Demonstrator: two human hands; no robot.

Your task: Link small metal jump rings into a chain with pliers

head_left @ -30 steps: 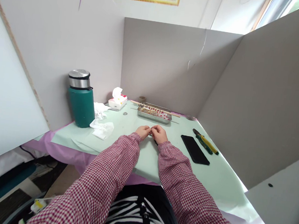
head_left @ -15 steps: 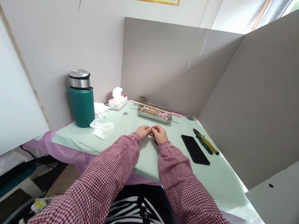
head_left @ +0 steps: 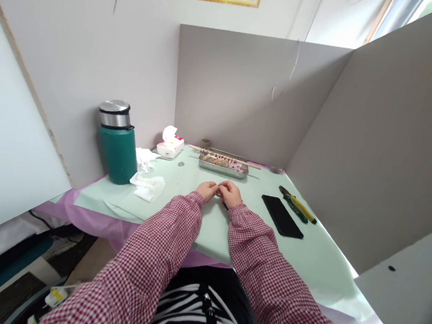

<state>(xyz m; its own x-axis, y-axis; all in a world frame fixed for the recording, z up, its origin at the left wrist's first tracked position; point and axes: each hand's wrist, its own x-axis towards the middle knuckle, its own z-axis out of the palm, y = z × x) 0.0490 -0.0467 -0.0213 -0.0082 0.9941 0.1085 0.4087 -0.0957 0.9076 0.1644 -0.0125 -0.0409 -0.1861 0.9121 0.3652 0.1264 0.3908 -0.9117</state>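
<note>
My left hand (head_left: 207,190) and my right hand (head_left: 229,194) meet fingertip to fingertip over the middle of the table. Both are closed in a pinch around something small that I cannot make out, mostly hidden by the fingers. Part of a dark object shows under my right wrist; its kind is not visible. Beyond the hands lies a shallow metal tray (head_left: 219,170) with gold, white and red bits in it. A thin wooden stick (head_left: 252,165) with small pieces along it rests across the tray.
A green flask (head_left: 116,152) stands at the left, beside crumpled tissues (head_left: 148,188) and a tissue pack (head_left: 170,147). To the right lie a black phone (head_left: 282,217) and pliers (head_left: 298,205) with green and yellow handles. A tape roll (head_left: 205,143) sits behind the tray. Grey partitions (head_left: 242,83) enclose the table.
</note>
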